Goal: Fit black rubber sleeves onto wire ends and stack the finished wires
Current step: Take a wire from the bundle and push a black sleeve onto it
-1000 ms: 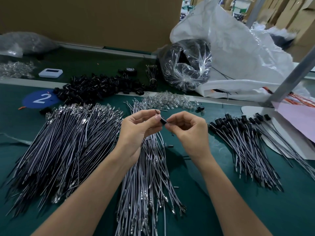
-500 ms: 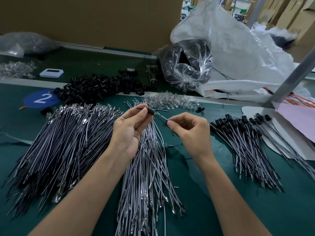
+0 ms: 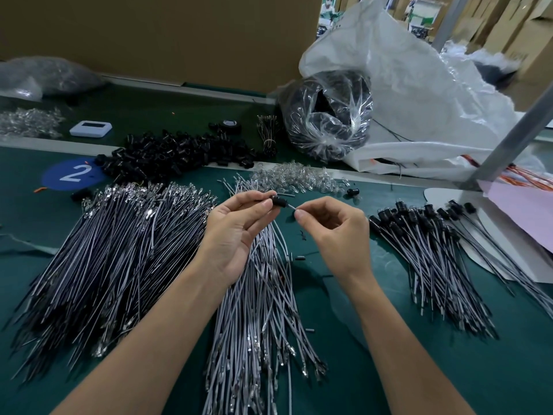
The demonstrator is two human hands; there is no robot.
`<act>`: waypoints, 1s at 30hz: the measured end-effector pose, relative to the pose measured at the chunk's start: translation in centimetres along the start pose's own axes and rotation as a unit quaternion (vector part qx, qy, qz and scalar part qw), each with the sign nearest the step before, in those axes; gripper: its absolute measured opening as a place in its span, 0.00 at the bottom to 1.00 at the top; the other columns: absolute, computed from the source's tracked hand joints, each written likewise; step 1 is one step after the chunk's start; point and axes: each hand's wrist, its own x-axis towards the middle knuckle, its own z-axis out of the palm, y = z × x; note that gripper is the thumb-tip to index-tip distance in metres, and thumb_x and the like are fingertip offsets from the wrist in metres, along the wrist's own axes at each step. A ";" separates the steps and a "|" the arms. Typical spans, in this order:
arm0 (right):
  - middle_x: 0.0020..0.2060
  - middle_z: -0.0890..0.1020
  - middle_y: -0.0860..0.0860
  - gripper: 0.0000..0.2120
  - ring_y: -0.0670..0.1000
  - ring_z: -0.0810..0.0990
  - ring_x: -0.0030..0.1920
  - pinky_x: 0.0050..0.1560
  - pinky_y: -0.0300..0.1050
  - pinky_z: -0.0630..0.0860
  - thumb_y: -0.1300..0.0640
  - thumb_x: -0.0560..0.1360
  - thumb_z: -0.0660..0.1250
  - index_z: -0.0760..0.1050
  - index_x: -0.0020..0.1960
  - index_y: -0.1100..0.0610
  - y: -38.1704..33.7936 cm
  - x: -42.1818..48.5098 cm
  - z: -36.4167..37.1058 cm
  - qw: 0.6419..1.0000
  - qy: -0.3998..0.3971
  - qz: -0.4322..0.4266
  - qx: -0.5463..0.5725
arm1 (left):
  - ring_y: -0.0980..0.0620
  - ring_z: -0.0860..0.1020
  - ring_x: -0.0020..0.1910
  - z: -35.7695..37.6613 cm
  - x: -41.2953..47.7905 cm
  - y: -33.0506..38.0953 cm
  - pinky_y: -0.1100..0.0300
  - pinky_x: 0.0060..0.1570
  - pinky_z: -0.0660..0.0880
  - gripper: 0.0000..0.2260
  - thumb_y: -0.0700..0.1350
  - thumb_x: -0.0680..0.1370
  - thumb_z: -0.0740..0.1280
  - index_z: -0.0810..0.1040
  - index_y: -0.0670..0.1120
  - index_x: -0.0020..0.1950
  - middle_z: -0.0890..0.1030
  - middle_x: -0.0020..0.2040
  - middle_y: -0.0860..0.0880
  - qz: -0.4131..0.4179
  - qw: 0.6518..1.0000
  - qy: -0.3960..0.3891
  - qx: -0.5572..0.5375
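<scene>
Left hand [image 3: 236,235] pinches the black rubber sleeve [image 3: 276,202], right hand [image 3: 333,232] pinches the wire end [image 3: 291,206] poking from it, between the two — best drawn straight through, sleeve held steady and aligned.

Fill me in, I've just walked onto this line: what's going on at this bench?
A person is fitting a black rubber sleeve onto a wire. The left hand pinches the sleeve while the right hand pinches the wire end just beside it, above the middle pile of bare wires. A heap of loose sleeves lies behind, and finished wires with sleeves on lie stacked to the right.
</scene>
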 end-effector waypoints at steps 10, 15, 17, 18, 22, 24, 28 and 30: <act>0.33 0.83 0.49 0.02 0.53 0.79 0.34 0.35 0.43 0.75 0.61 0.72 0.75 0.84 0.41 0.55 -0.1 -0.1 0.0 1.000 0.011 -0.007 -0.009 | 0.49 0.85 0.43 0.1 -0.2 -0.2 0.61 0.45 0.82 0.09 0.32 0.64 0.71 0.78 0.39 0.41 0.86 0.43 0.44 0.022 0.999 -0.016 0.042; 0.34 0.84 0.48 0.04 0.47 0.80 0.34 0.37 0.36 0.75 0.63 0.70 0.76 0.83 0.43 0.56 -0.1 -0.2 -0.1 0.999 0.006 -0.032 -0.031 | 0.50 0.85 0.42 0.4 -0.5 -0.3 0.61 0.44 0.82 0.12 0.32 0.64 0.71 0.77 0.38 0.47 0.86 0.42 0.44 0.025 0.997 -0.023 0.076; 0.35 0.84 0.47 0.08 0.44 0.81 0.35 0.39 0.34 0.76 0.64 0.69 0.77 0.82 0.46 0.56 -0.2 -0.1 -0.1 0.999 -0.003 -0.037 -0.027 | 0.50 0.85 0.42 0.4 -0.5 -0.2 0.60 0.45 0.82 0.15 0.32 0.64 0.71 0.77 0.39 0.50 0.86 0.42 0.44 0.016 0.997 -0.017 0.070; 0.35 0.84 0.46 0.09 0.43 0.81 0.35 0.40 0.33 0.76 0.64 0.68 0.77 0.82 0.46 0.56 -0.3 -0.2 -0.1 0.999 -0.013 -0.043 -0.030 | 0.50 0.85 0.42 0.3 -0.5 -0.2 0.61 0.44 0.82 0.16 0.32 0.64 0.71 0.77 0.39 0.51 0.85 0.42 0.44 0.012 0.997 -0.017 0.075; 0.35 0.84 0.43 0.10 0.40 0.81 0.35 0.40 0.29 0.74 0.65 0.67 0.78 0.83 0.46 0.56 -0.2 -0.2 0.2 0.997 -0.029 -0.062 -0.041 | 0.50 0.84 0.44 0.3 -0.6 -0.3 0.61 0.47 0.81 0.13 0.29 0.70 0.70 0.80 0.38 0.53 0.85 0.44 0.44 0.016 0.989 -0.029 0.144; 0.35 0.84 0.45 0.08 0.42 0.82 0.35 0.40 0.30 0.74 0.64 0.67 0.78 0.84 0.46 0.57 -0.1 -0.2 0.1 0.996 -0.024 -0.070 -0.055 | 0.49 0.84 0.46 0.3 -0.7 -0.4 0.59 0.51 0.81 0.10 0.30 0.71 0.70 0.82 0.40 0.51 0.86 0.45 0.44 0.027 0.984 -0.037 0.169; 0.36 0.84 0.48 0.07 0.44 0.79 0.35 0.40 0.30 0.73 0.64 0.68 0.77 0.84 0.45 0.57 -0.2 -0.3 0.0 0.992 -0.013 -0.094 -0.084 | 0.49 0.84 0.45 0.6 -0.8 -0.7 0.59 0.52 0.81 0.09 0.37 0.67 0.73 0.84 0.39 0.46 0.86 0.43 0.43 0.038 0.983 -0.025 0.177; 0.38 0.82 0.47 0.07 0.43 0.77 0.37 0.41 0.28 0.70 0.64 0.68 0.77 0.83 0.45 0.57 -0.2 -0.4 0.0 0.988 -0.007 -0.108 -0.107 | 0.49 0.84 0.43 0.8 -0.8 -0.9 0.59 0.51 0.81 0.10 0.38 0.66 0.73 0.84 0.38 0.46 0.86 0.42 0.43 0.047 0.983 -0.011 0.175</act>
